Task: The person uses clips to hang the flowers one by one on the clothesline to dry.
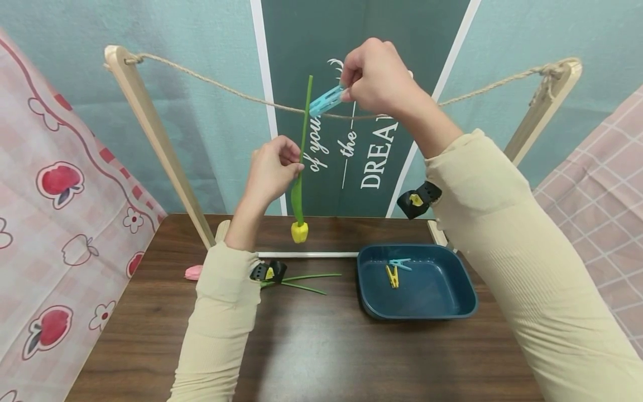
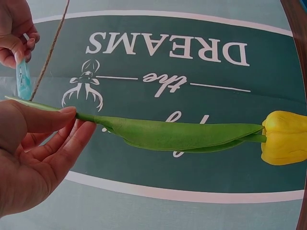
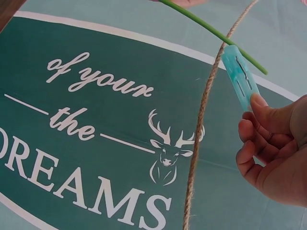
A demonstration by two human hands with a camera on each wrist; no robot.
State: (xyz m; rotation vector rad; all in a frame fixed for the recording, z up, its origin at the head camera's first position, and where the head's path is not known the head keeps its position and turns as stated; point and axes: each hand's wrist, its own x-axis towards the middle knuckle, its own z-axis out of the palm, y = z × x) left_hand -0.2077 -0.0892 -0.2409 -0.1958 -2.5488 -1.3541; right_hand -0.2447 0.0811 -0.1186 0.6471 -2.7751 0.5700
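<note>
In the head view, a teal backdrop (image 1: 201, 33) with a dark green lettered panel (image 1: 311, 28) stands behind a brown wood-grain surface (image 1: 321, 352), and a rope (image 1: 216, 83) droops between two wooden posts (image 1: 156, 139) at ten and two o'clock. The left hand (image 1: 273, 167), just off centre toward ten o'clock, pinches the stem of a yellow tulip (image 1: 297, 202), whose bloom hangs toward six o'clock; the mid-stem grip probably steadies it while leaving the upper end free across the rope. The right hand (image 1: 377, 75), near one o'clock, pinches a blue clip (image 1: 325, 102) by its back end, presumably so the nose can face stem and rope. A dark blue tray (image 1: 419, 317) at four o'clock gathers two other clips (image 1: 395, 277), and a pink bloom (image 1: 193, 272) lies at eight o'clock. In the left wrist view, thumb and fingertips meet on the stem; the bloom, at three o'clock, is smooth, bright yellow and cupped, beside a long folded green leaf. In the right wrist view, the translucent clip's nose meets the stem and rope between one and two o'clock; whether it bites them, I cannot tell.
</note>
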